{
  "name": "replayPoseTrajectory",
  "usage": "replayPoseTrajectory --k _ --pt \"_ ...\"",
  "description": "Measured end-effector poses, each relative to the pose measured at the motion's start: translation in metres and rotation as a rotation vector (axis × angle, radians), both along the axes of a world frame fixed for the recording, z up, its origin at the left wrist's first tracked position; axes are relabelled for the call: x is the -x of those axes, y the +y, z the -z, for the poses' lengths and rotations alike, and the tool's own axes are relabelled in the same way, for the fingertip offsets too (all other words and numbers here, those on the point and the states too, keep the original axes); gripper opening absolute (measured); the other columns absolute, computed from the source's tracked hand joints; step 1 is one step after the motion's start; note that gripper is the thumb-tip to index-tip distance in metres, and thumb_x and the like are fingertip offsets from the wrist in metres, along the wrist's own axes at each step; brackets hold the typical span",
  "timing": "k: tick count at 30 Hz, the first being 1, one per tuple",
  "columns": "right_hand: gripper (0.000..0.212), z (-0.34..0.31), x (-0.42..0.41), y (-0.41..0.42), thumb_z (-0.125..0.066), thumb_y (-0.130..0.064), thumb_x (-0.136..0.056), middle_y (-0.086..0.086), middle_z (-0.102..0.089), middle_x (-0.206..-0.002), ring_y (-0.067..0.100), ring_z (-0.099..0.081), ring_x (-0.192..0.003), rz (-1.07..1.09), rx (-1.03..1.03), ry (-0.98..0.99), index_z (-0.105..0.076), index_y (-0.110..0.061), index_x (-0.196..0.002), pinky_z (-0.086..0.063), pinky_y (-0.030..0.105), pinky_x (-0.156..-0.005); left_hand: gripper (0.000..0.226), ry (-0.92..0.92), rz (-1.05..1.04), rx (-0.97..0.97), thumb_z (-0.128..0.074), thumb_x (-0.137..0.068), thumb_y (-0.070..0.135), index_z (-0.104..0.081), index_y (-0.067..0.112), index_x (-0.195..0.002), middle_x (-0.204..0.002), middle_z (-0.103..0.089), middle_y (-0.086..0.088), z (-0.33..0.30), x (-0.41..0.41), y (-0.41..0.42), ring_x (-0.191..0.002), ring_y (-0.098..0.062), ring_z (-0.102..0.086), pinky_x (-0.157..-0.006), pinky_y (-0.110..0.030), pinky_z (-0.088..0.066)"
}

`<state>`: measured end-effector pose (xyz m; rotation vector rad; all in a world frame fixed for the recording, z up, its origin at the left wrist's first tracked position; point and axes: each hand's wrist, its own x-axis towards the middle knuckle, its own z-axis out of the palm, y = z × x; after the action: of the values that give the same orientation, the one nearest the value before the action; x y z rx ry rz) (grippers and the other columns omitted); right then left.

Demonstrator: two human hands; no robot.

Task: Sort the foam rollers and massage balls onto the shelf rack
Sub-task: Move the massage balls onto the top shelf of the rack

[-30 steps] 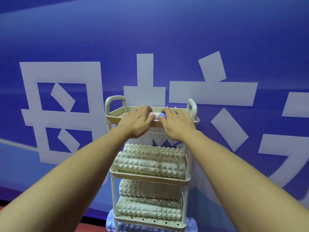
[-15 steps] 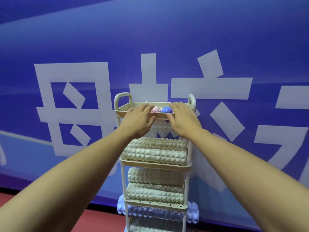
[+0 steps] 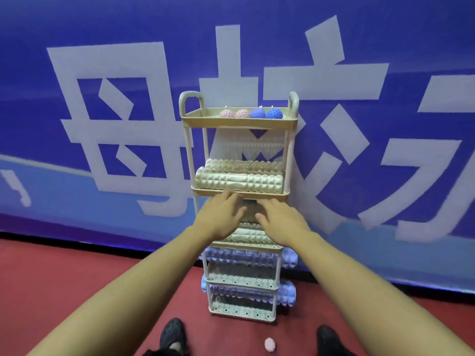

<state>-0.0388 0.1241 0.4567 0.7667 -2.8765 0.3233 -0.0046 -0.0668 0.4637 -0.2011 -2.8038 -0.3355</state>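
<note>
Shelf rack [image 3: 239, 122], beige, five tiers, stands on red floor [image 3: 64, 286] against a blue banner [image 3: 102, 27].

Top tier: four spiked massage balls in a row toward 3 o'clock — two pink massage balls [image 3: 234, 113], then two blue massage balls [image 3: 266, 113], touching side by side. Second tier: cream foam rollers [image 3: 239, 181] lying crosswise, one behind the other. Third tier: more cream rollers [image 3: 248, 236], largely blocked by both hands. Two lower tiers: pale lilac rollers [image 3: 289, 260], ends sticking out past the frame at 3 o'clock. One pink ball [image 3: 270, 344] lies loose on the floor at 6 o'clock, between two black shoes [image 3: 172, 332].

Left hand [image 3: 221, 217]: arm stretched forward, palm down, fingers extended, tips reaching up to the rim of the second tier; grip slack, holding nothing. Right hand [image 3: 280, 218]: same reach, palm down, fingers spread and relaxed in front of the third tier; grip apart, holding nothing. The two hands sit just beside each other, a narrow gap between. Motion blur on the fingers.

Writing: large white Chinese characters on the banner, cropped; not legible as words.
</note>
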Motion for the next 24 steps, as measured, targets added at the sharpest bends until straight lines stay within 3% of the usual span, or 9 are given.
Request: replayPoseTrajectory --k 5,8,11,19,24 --pt "0.054 0.098 -0.021 0.008 -0.043 -0.048 -0.101 0.004 -0.047 -0.149 0.032 -0.05 -0.131 0.065 -0.154 -0.345 -0.037 -0.025 -0.15 -0.04 0.05 -0.106 0.044 -0.464 0.028 -0.063 -0.041 -0.102 0.043 -0.057 0.015 -0.132 -0.138 -0.056 -0.011 0.11 -0.019 0.006 -0.12 -0.03 -0.056 -0.099 -0.043 -0.046" --pt "0.054 0.146 -0.03 0.014 -0.049 -0.044 -0.1 0.009 -0.05 -0.149 0.033 -0.052 -0.131 0.052 -0.245 -0.573 -0.043 -0.019 -0.147 -0.043 0.044 -0.106 0.042 -0.786 0.052 -0.047 -0.046 -0.102 0.039 -0.062 0.009 -0.127 -0.132 -0.063 -0.014 0.167 -0.033 0.013 -0.117 -0.031 -0.058 -0.096 -0.035 -0.046" --pt "0.047 0.188 -0.038 0.022 -0.051 -0.04 -0.1 0.008 -0.056 -0.143 0.03 -0.055 -0.127 0.018 -0.311 -0.727 -0.055 -0.014 -0.138 -0.043 0.036 -0.106 0.047 -1.015 0.043 -0.019 -0.05 -0.101 0.044 -0.06 0.011 -0.133 -0.141 -0.057 -0.009 0.214 -0.042 0.015 -0.127 -0.029 -0.053 -0.106 -0.035 -0.041" --pt "0.042 0.316 -0.051 0.038 -0.055 -0.035 -0.099 0.01 -0.06 -0.137 0.03 -0.057 -0.122 0.036 -0.327 -0.988 -0.062 -0.008 -0.131 -0.045 0.034 -0.103 0.045 -1.178 0.011 -0.036 -0.044 -0.104 0.035 -0.06 0.004 -0.133 -0.138 -0.059 -0.015 0.324 -0.049 0.014 -0.123 -0.031 -0.056 -0.105 -0.037 -0.043" --pt "0.038 0.403 -0.043 0.043 -0.059 -0.034 -0.096 0.01 -0.064 -0.129 0.028 -0.061 -0.115 0.094 -0.313 -1.103 -0.063 -0.013 -0.128 -0.047 0.031 -0.095 0.038 -1.263 -0.001 -0.07 -0.046 -0.101 0.036 -0.06 0.011 -0.127 -0.128 -0.064 -0.008 0.412 -0.041 0.012 -0.115 -0.029 -0.06 -0.099 -0.034 -0.045"
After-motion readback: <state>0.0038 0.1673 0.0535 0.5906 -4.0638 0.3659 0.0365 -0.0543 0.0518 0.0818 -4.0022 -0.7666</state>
